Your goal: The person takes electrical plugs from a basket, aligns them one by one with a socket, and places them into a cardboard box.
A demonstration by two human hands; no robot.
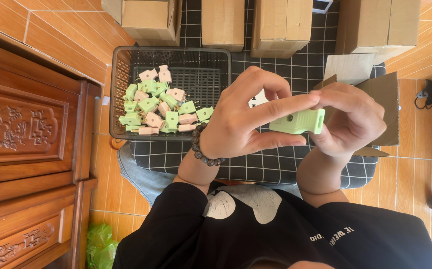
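Observation:
Both my hands hold one light green plastic plug (299, 121) above a black-and-white checked cushion (275, 164). My left hand (243, 117), with a dark bead bracelet on the wrist, pinches the plug's left end between index finger and thumb. My right hand (348, 117) wraps around its right end. A screw hole shows on the plug's side. To the left, a dark mesh basket (121, 94) holds several more green and pink plugs (159, 107).
Several cardboard boxes (280, 22) line the far side, and an open one (382, 92) sits behind my right hand. A carved wooden cabinet (22, 149) stands at the left. A green plastic bag (99, 244) lies on the orange tiled floor.

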